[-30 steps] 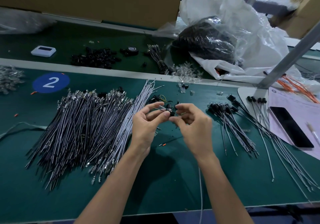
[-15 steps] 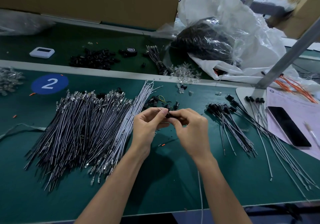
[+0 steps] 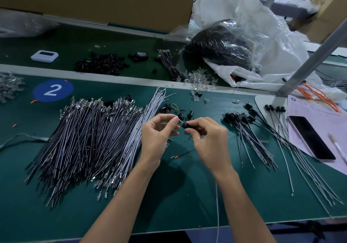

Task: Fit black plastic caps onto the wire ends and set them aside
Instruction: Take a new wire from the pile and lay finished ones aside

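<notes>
Lying well to the left of the fingers, a blue round sticker (image 3: 52, 90) with a white 2 sits on the green bench mat (image 3: 28, 214). Between it and the left hand spreads a big heap of uncapped wires (image 3: 90, 139). The dark ones are fanned out, and pale ones run along the heap's right edge, which reaches just beside the left wrist.

The left hand (image 3: 155, 135) is raised over the mat, its thumb and forefinger (image 3: 175, 120) pinching a wire end (image 3: 180, 121), the other fingers curled loosely beneath. Directly right of that pinch, touching the wire end, is a black cap (image 3: 185, 125). It is pinched by the thumb and forefinger of the right hand (image 3: 210, 141), whose remaining fingers are folded toward the palm. How far the wire end has entered the cap cannot be told.

Just beyond both sets of fingertips a few loose caps (image 3: 169, 108) lie on the mat. Below the right forearm a thin pale wire (image 3: 217, 205) runs toward the near edge of the bench; whether it is the one being held is unclear.

To the right of the right hand's fingers, near but apart, lies a bundle of capped wires (image 3: 247, 135), caps at the far end. Farther right a fan of longer wires (image 3: 304, 165) crosses the mat, and past it a dark phone (image 3: 311, 137) rests on a pink sheet (image 3: 323, 115).
</notes>
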A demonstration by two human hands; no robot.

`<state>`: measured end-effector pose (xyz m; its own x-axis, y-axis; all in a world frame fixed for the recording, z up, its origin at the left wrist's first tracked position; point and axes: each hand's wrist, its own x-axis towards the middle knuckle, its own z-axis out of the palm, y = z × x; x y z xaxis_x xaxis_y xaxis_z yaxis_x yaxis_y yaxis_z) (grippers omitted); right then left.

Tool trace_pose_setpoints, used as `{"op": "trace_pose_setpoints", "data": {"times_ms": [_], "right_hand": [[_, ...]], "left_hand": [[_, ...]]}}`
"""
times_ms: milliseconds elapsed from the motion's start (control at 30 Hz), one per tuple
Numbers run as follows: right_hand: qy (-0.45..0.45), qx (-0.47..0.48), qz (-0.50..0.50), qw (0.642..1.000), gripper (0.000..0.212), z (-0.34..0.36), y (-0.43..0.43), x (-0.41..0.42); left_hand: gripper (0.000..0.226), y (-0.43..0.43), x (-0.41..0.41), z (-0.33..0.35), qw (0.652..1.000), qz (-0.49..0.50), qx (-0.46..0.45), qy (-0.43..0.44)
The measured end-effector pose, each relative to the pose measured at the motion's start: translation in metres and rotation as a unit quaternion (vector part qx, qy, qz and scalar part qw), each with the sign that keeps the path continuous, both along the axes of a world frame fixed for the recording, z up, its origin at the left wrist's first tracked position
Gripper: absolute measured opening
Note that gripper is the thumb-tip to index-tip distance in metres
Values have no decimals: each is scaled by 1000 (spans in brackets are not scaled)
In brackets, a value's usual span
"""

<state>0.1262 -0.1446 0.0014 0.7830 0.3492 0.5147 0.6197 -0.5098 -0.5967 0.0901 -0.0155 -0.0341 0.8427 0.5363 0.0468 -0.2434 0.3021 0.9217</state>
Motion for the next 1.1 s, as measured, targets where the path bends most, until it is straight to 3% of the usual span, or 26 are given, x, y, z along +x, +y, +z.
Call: {"op": "trace_pose_setpoints", "data": {"times_ms": [200, 333, 433, 533, 833, 967, 1100], "right_hand": [[3, -10, 12, 1000, 10, 2, -4, 1], [17, -12, 25, 999, 9, 4, -8, 4], [23, -11, 28, 999, 9, 4, -8, 5], [25, -8, 27, 999, 10, 4, -9, 6], [65, 6, 47, 997, 12, 5, -14, 9], [74, 4, 52, 996, 12, 6, -18, 12], [92, -3, 57, 994, 11, 7, -21, 13]], "left_hand": [[9, 1, 1, -3, 992, 39, 123, 8], [18, -1, 1, -1, 987, 29, 156, 9], [25, 0, 0, 1, 991, 13, 132, 3], [15, 1, -2, 2, 996, -23, 86, -16], [13, 6, -2, 2, 995, -3, 97, -30], [13, 6, -2, 0, 973, 28, 229, -6], [9, 6, -3, -3, 919, 78, 386, -25]]}}
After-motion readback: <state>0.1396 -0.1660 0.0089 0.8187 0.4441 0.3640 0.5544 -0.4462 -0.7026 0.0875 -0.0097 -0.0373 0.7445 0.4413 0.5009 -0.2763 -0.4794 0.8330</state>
